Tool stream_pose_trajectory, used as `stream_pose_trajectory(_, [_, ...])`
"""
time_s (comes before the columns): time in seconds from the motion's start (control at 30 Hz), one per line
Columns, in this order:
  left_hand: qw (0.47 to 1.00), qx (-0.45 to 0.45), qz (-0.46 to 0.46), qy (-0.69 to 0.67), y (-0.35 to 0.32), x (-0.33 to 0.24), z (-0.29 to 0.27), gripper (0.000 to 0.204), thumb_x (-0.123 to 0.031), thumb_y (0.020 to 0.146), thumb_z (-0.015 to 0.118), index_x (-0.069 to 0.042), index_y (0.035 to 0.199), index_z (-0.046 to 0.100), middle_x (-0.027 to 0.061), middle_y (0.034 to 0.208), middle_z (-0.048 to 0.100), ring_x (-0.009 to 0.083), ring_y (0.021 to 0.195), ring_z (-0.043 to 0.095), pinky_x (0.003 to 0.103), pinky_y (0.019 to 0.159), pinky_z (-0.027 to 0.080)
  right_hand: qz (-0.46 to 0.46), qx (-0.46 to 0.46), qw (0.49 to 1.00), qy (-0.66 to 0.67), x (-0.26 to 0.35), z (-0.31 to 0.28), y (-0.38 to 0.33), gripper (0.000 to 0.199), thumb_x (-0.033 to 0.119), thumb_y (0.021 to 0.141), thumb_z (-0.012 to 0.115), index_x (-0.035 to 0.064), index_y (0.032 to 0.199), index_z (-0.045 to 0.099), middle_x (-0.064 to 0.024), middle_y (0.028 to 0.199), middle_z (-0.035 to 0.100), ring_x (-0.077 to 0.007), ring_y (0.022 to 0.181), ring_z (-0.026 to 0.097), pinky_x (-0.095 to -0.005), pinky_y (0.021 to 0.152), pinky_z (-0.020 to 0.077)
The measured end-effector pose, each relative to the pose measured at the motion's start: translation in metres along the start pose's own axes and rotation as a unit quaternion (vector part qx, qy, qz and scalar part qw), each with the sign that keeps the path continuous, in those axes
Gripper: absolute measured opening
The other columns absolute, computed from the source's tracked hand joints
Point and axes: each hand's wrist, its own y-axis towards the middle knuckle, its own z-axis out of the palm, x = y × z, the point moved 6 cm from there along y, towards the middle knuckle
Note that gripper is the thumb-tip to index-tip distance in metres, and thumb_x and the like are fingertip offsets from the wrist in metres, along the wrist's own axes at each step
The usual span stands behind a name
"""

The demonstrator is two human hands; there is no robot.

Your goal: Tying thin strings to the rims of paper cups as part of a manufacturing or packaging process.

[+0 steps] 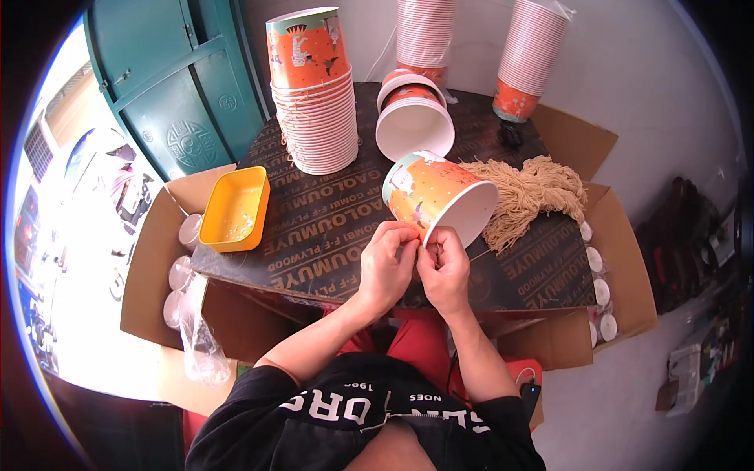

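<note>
Across the middle, dark tabletop (314,243); right side, tan string bundle (536,198). Left of that, orange paper bucket (434,194), tilted, mouth toward near right, just beyond the fingertips. Left hand (386,265), right hand (445,271) close together, fingers pinching its near rim.

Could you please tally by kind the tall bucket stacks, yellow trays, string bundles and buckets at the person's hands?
Tall bucket stacks: 3
Yellow tray: 1
Tan string bundle: 1
Orange bucket at the left hand and right hand: 1
Total: 6
</note>
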Motion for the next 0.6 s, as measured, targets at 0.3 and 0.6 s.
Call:
stream_pose_trajectory(0.3, [0.999,0.010,-0.029,0.019,-0.002,0.002,-0.001,0.011,0.007,0.084,0.068,0.002,0.093,0.064,0.0129,0.095,0.066,0.0211,0.081,0.067,0.030,0.073,0.055,-0.055,-0.023,0.995,-0.075,0.019,0.002,-0.001,0.019,-0.012,0.082,0.062,-0.0007,0.095,0.056,-0.0082,0.089,0.054,-0.0136,0.061,0.049,-0.0274,0.054,0.0417])
stream_pose_trajectory(0.6, [0.999,0.003,-0.044,0.016,-0.002,0.003,-0.003,0.006,0.002,0.082,0.066,0.002,0.087,0.061,0.0174,0.091,0.066,0.0351,0.078,0.067,0.040,0.068,0.054,-0.117,-0.021,0.984,-0.131,0.025,0.006,-0.004,0.026,-0.014,0.079,0.062,-0.0007,0.099,0.054,-0.0132,0.095,0.057,-0.0250,0.070,0.058,-0.0326,0.059,0.0481])
